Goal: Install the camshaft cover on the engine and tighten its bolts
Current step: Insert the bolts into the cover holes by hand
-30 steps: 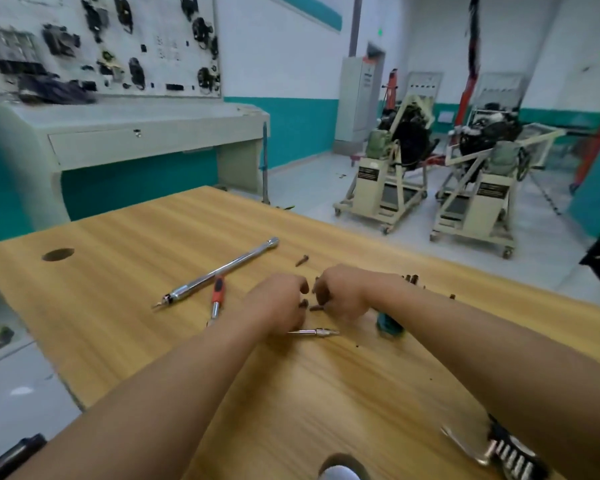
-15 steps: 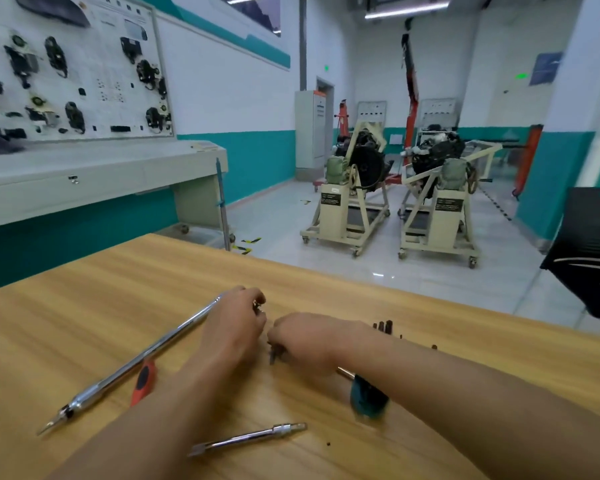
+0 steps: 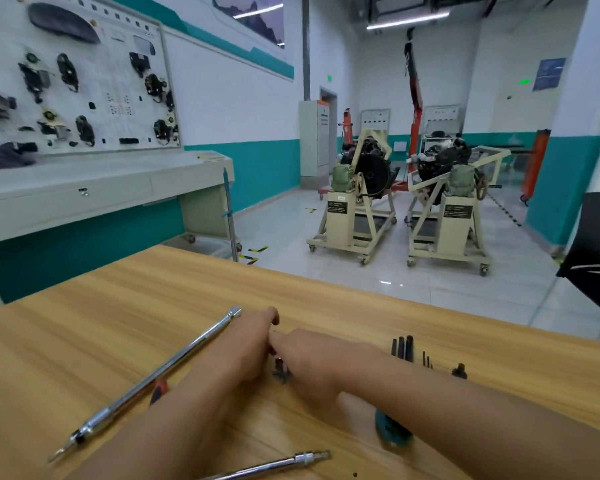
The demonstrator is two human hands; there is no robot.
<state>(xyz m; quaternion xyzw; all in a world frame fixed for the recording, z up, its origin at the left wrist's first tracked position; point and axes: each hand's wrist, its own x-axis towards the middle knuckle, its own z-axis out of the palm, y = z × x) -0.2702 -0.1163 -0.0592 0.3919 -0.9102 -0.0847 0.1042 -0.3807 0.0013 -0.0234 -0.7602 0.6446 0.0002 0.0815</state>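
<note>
Smooth wood-grain laminate table (image 3: 84, 341). Left hand (image 3: 250, 344) and right hand (image 3: 312, 367) meet mid-table. Small dark bolts (image 3: 280, 371) lie on the wood in the gap between them, too blurred to count. Left fingers bend down and their tips are hidden. Right index points at the left hand, the other fingers tucked under. Cannot tell whether either hand grips a bolt.

One long, round, shiny chrome ratchet bar (image 3: 146, 382) lies diagonally beside the left forearm, its head near the left fingertips. One red handle (image 3: 158, 392) pokes out from under it, mostly covered. One short chrome extension bar (image 3: 278, 464) is cut off by the bottom edge. One teal handle (image 3: 394, 433) is half hidden under the right forearm.

Three thick black bits (image 3: 401, 347) stand upright just right of the right hand, with thinner ones beside them too small to count. Two dark engines (image 3: 373, 173) sit on cream wheeled stands (image 3: 342, 216), well apart from the table.
</note>
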